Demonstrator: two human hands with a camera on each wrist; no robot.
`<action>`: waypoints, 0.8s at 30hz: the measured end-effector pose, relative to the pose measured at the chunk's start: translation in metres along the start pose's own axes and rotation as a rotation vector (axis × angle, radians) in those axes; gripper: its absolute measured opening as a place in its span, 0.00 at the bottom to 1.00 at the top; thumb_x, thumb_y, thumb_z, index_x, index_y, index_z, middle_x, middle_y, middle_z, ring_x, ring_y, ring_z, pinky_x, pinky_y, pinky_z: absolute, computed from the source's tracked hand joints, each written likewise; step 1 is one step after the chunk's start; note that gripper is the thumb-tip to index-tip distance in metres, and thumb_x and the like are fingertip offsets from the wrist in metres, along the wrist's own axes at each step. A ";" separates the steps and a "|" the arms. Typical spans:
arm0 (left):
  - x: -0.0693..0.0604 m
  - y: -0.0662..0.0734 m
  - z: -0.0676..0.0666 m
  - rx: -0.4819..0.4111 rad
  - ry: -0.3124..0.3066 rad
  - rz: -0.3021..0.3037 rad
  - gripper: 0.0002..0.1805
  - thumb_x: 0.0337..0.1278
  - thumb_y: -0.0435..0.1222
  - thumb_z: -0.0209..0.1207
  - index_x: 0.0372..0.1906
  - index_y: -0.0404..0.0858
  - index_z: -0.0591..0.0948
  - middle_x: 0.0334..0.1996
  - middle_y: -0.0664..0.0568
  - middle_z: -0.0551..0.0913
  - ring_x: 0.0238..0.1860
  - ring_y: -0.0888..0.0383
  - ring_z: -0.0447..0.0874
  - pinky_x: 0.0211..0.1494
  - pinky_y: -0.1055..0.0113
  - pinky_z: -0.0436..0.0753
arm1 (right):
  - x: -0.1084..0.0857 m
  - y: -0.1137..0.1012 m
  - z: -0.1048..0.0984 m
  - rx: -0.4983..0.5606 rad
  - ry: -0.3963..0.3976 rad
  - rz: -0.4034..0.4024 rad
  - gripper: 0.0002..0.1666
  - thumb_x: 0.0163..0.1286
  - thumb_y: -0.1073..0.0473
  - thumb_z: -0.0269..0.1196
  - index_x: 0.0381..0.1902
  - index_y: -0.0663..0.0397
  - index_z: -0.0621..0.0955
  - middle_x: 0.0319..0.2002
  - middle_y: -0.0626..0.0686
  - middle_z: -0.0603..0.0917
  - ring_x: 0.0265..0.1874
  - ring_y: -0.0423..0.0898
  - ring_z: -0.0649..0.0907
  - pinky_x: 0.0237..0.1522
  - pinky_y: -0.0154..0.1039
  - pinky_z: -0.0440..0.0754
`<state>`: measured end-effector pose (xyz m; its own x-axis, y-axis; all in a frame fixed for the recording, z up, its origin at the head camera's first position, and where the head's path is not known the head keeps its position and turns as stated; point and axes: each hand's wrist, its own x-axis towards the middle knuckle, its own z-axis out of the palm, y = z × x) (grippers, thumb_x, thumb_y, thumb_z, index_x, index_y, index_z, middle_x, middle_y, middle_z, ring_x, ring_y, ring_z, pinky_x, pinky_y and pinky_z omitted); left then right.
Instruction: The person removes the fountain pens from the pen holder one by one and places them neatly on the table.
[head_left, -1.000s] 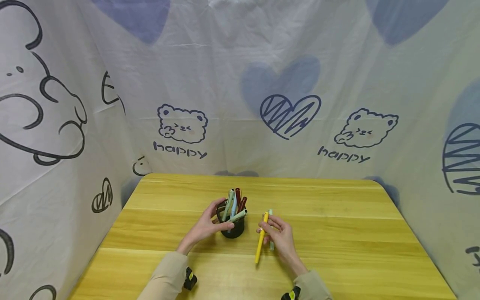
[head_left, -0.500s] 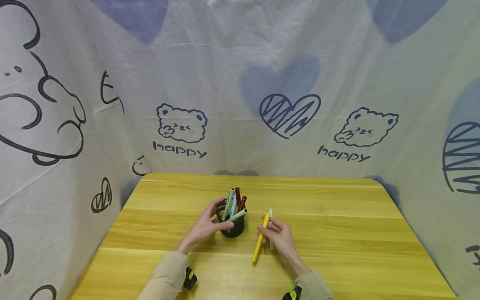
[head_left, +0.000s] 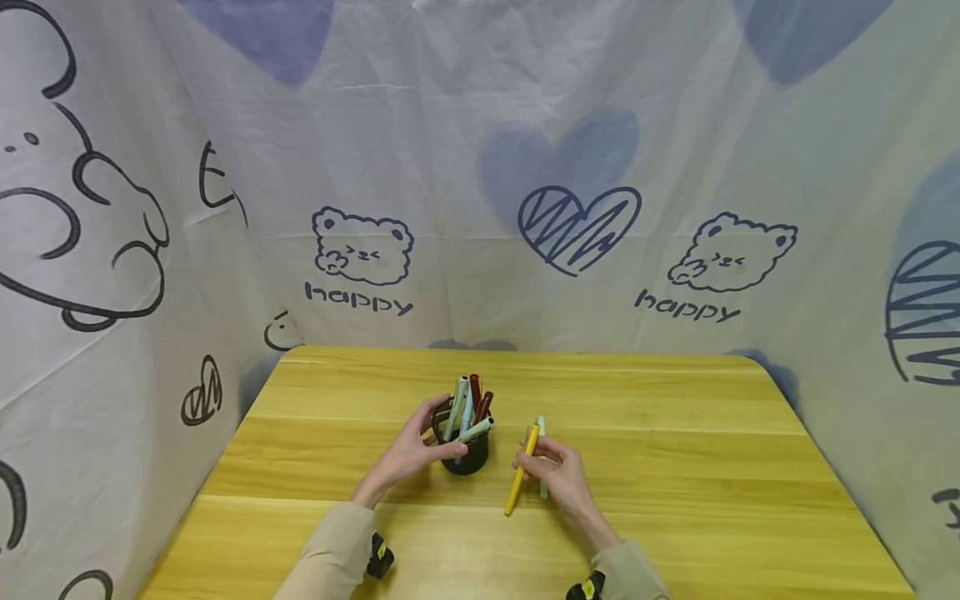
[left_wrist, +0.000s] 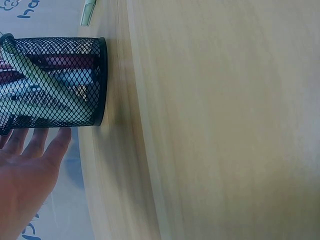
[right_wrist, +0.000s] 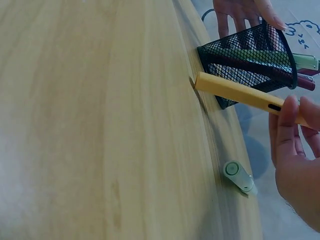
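A black mesh pen holder (head_left: 465, 462) stands upright on the table, with light green, pale blue and dark red pens (head_left: 484, 407) leaning in it. My left hand (head_left: 412, 454) holds it from the left side, thumb near the front rim and fingers round the back. Just right of the holder, my right hand (head_left: 564, 477) pinches a yellow pen (head_left: 514, 493), tilted and apart from the holder. In the right wrist view the pen's (right_wrist: 235, 94) blunt end points toward the table. Partly hidden behind the right hand, a light green pen (head_left: 543, 489) lies on the table.
The wooden table (head_left: 690, 467) has rounded far corners. A white cloth (head_left: 465, 208) printed with hearts and bears hangs behind it and along both sides.
The yellow pen has shifted slightly, its lower end moving up and left as the right fingers change their hold. The left hand and the pen holder stay in place.
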<state>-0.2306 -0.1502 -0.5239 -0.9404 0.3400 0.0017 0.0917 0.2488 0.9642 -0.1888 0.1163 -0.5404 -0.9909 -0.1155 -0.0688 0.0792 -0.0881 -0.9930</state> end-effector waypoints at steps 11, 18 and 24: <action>0.001 -0.002 0.000 -0.002 -0.004 -0.008 0.52 0.55 0.40 0.73 0.79 0.40 0.56 0.79 0.43 0.56 0.79 0.38 0.54 0.78 0.40 0.63 | 0.001 0.002 -0.001 0.036 -0.103 0.027 0.26 0.78 0.65 0.54 0.67 0.76 0.66 0.38 0.56 0.85 0.33 0.40 0.86 0.28 0.28 0.81; 0.001 -0.002 0.000 -0.014 -0.003 -0.014 0.52 0.54 0.40 0.74 0.79 0.40 0.56 0.79 0.44 0.56 0.79 0.39 0.55 0.78 0.40 0.63 | 0.001 0.002 -0.001 0.004 -0.063 0.073 0.22 0.80 0.67 0.48 0.67 0.74 0.66 0.33 0.51 0.80 0.27 0.39 0.79 0.23 0.27 0.70; 0.001 -0.001 0.000 -0.015 -0.006 -0.017 0.52 0.55 0.39 0.73 0.79 0.40 0.55 0.80 0.43 0.55 0.80 0.37 0.52 0.78 0.39 0.61 | 0.001 0.000 -0.001 -0.034 -0.064 0.070 0.23 0.81 0.66 0.48 0.69 0.72 0.67 0.32 0.51 0.77 0.26 0.39 0.76 0.25 0.28 0.70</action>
<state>-0.2315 -0.1500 -0.5249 -0.9398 0.3414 -0.0166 0.0703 0.2407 0.9681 -0.1895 0.1174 -0.5405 -0.9740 -0.1829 -0.1334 0.1436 -0.0437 -0.9887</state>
